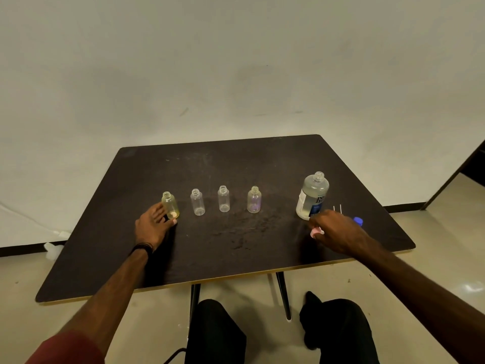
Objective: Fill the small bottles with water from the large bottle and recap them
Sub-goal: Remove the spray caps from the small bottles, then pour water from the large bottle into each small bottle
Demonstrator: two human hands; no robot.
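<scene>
A: How far is the work on the dark brown square table [225, 158]?

B: I judge it is near the beginning. Four small clear plastic bottles stand upright in a row, all without caps. The yellowish small bottle [170, 205] at the 9 o'clock end is hard to read; the tint may be the plastic itself, so I cannot say that it holds water. The second small bottle [197, 205], the third small bottle [223, 198] and the faintly purple fourth small bottle [254, 200] look empty.

A: And the water?

B: The large clear bottle with the blue and white label [312, 196] stands open at about 3 o'clock from the row, well apart from it, and appears mostly full.

A: What do the hands do?

B: The left hand [152, 225] holds the yellowish bottle low at its base, thumb and fingers round it. The right hand [338, 232] is just in front of the large bottle and pinches a small pink thing [315, 233], perhaps a cap; I cannot tell for sure. A blue cap [358, 221] lies at 3 o'clock of this hand, partly hidden.

A: So what is left?

B: As I estimate, nearly all the filling, and all four caps.
</scene>
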